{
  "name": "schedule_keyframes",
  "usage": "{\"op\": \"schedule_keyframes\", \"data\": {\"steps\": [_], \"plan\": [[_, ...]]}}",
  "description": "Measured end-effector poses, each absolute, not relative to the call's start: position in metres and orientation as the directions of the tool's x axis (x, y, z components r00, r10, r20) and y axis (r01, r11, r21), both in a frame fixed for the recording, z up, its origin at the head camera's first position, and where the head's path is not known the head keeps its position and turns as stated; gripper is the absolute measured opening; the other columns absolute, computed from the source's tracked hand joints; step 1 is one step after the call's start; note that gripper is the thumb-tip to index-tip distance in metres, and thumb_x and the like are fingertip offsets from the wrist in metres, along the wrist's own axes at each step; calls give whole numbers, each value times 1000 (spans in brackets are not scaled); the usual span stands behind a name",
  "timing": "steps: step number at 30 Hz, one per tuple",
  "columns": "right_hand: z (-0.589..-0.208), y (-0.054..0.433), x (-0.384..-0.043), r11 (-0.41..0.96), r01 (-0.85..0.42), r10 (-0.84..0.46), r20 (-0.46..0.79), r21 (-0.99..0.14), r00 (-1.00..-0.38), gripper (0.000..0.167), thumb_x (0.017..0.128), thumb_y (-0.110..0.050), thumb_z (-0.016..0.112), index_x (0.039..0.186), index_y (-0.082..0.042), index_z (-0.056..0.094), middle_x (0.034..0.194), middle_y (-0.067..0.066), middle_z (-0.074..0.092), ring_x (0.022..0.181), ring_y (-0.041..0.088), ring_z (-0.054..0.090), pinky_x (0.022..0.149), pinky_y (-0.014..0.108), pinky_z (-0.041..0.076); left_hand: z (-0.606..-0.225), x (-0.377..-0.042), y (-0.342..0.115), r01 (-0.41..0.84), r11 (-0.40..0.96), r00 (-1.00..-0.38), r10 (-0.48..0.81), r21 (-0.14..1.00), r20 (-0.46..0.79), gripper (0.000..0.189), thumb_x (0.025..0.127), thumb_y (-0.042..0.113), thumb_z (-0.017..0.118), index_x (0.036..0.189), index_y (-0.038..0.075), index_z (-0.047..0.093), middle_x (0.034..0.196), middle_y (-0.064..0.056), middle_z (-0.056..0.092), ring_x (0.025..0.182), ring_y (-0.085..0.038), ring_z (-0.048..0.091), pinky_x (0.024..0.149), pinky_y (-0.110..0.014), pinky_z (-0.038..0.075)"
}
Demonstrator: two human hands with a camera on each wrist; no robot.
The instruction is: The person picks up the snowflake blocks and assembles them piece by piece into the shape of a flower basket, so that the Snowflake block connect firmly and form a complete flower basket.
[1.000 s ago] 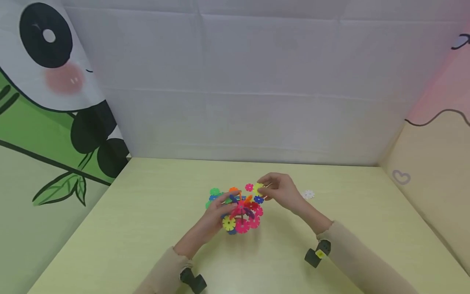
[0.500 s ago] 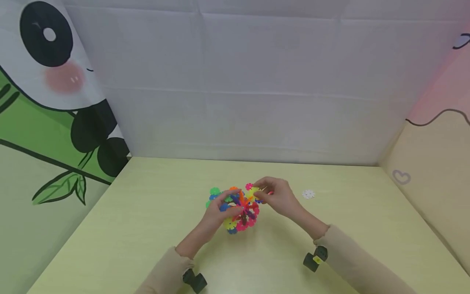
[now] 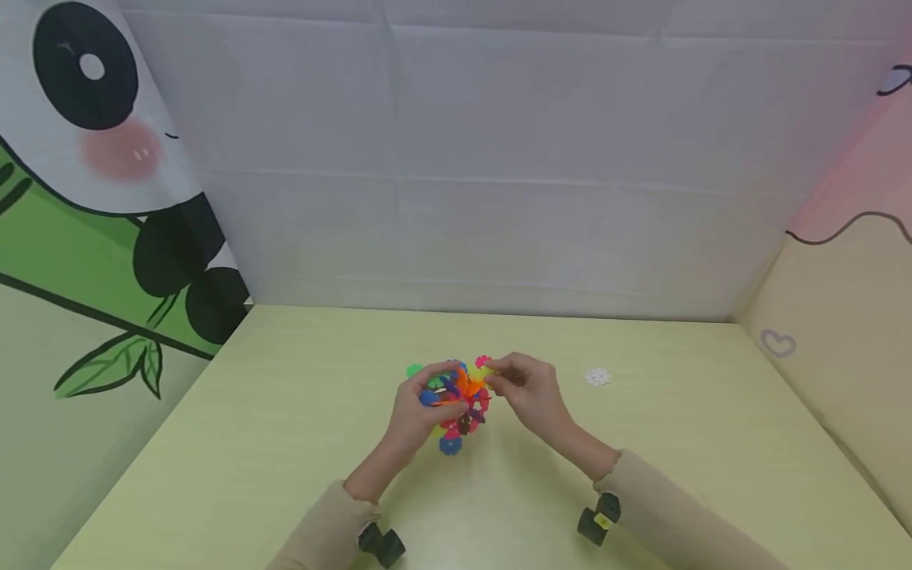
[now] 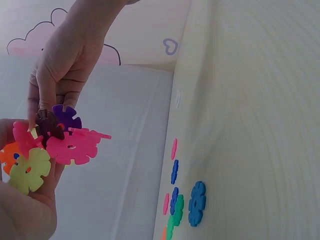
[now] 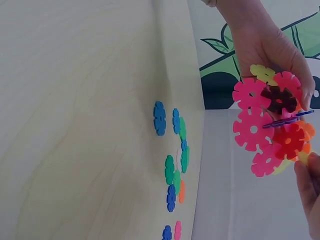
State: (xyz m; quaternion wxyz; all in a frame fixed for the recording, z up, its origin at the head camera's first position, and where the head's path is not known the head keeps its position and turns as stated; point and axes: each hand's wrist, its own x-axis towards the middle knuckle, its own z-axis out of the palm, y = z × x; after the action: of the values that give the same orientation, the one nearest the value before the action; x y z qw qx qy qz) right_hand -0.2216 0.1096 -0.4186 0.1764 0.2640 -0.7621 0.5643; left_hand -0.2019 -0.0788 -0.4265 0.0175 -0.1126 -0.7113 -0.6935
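Note:
My left hand (image 3: 413,412) grips a ball-like cluster of interlocking snowflake discs (image 3: 473,416), thumb in front and fingers behind. Pink, red, orange, purple, brown and yellow discs slot together at angles, as the right wrist view shows with a large pink disc (image 5: 252,129) at its side. At the cluster's right edge, my right hand (image 3: 530,396) pinches a yellow snowflake disc (image 5: 303,158) between thumb and index finger. Its edge is up against the orange and red discs. In the left wrist view the cluster (image 4: 72,146) is held above the table, partly hidden behind the hand.
Loose discs lie on the table beneath and behind the hands, among them a blue disc (image 4: 197,204), a green disc (image 5: 170,169) and a pink disc (image 4: 174,149). A white disc (image 3: 598,377) lies to the right. Behind the table (image 3: 321,348) stands a pale backdrop (image 3: 456,198).
My right hand has moved left and slightly down, bringing the yellow disc to the cluster's edge. My left hand has turned the cluster, and its thumb now sits further across the front.

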Motion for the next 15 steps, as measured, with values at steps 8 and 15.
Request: {"op": "schedule_keyframes", "data": {"steps": [8, 15], "plan": [[-415, 118, -225, 261, -551, -297, 477, -793, -827, 16, 83, 3, 70, 99, 6, 67, 89, 14, 69, 72, 25, 67, 65, 27, 55, -434, -207, -84, 189, 82, -968, 182, 979, 171, 47, 81, 2, 74, 126, 7, 59, 111, -12, 59, 98, -29, 60, 77, -32, 54], [-435, 180, -269, 449, -446, -312, 332, -774, -890, 26, 87, -5, 69, 110, 7, 65, 96, 16, 66, 84, 27, 64, 68, 32, 54, -442, -215, -104, 159, 155, -977, 164, 975, 134, 48, 82, 4, 75, 127, 11, 60, 118, -10, 57, 105, -27, 58, 80, -32, 53]]}}
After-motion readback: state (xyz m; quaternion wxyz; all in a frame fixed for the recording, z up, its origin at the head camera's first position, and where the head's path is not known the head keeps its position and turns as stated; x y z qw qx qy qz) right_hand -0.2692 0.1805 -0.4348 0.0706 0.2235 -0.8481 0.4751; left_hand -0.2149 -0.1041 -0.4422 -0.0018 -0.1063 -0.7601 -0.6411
